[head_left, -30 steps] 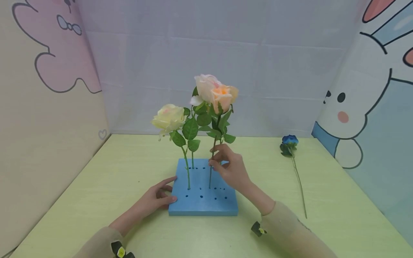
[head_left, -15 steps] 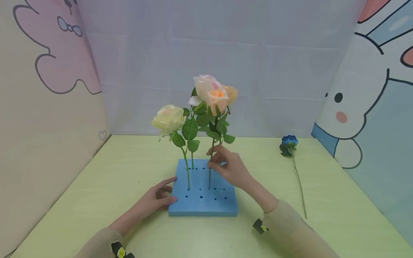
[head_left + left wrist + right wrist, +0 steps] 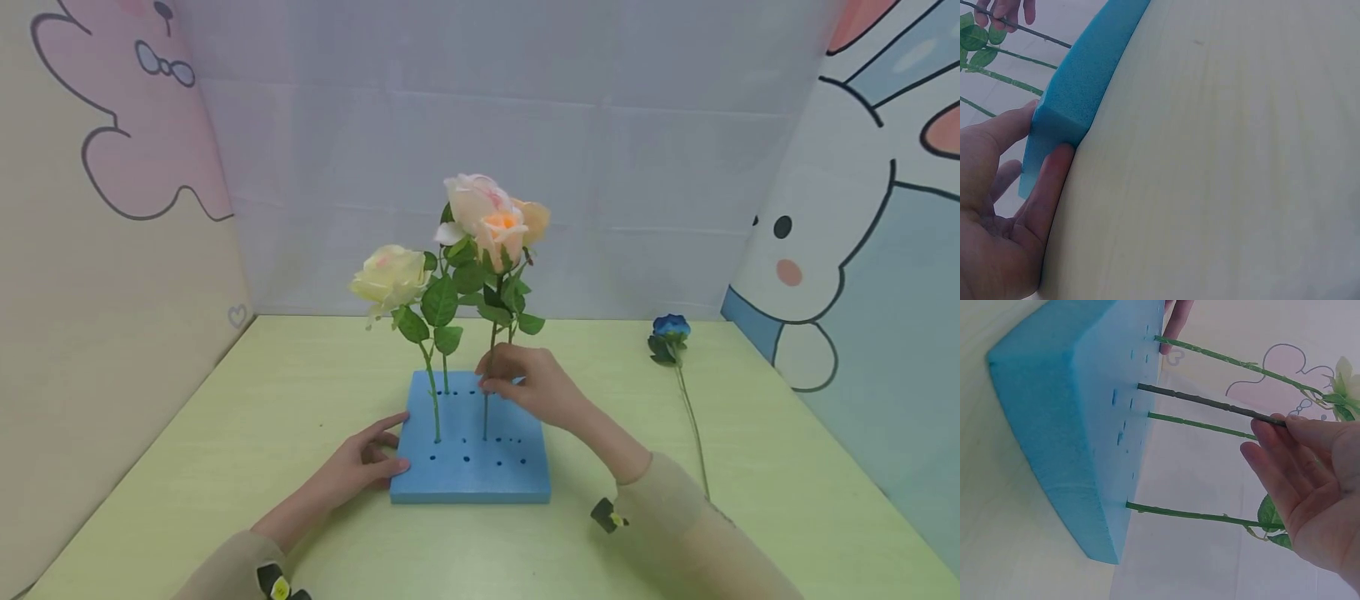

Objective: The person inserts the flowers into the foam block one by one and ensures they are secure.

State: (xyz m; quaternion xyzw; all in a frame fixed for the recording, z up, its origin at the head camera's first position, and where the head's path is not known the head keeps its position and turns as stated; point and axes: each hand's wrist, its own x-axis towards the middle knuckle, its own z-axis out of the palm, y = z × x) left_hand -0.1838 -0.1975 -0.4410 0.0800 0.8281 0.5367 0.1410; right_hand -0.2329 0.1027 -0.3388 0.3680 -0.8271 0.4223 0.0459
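Observation:
My right hand point(image 3: 540, 387) pinches the dark stem of a peach rose point(image 3: 501, 237) between thumb and fingertips. In the right wrist view that stem point(image 3: 1204, 400) has its lower end at a hole in the blue foam board point(image 3: 1085, 394). Against the left side of the board point(image 3: 472, 490), my left hand point(image 3: 362, 462) rests with extended fingers and thumb; the left wrist view has its fingers point(image 3: 1047, 181) along the board's side. A pale yellow rose point(image 3: 390, 277) stands upright at the board's left. Behind are a pinkish-white rose point(image 3: 468, 200) and a yellowish-peach rose point(image 3: 536, 221), partly hidden.
A blue rose point(image 3: 670, 327) lies on the pale yellow table point(image 3: 300, 367) to the right, its stem end behind the right sleeve point(image 3: 667, 500). Several small holes dot the board. A white cloth point(image 3: 337, 167) hangs at the back, with cartoon-printed panels at both sides.
My right hand has slid slightly down and left, and the peach rose's bloom has tilted left and sunk a little. The left hand stays at the board's side.

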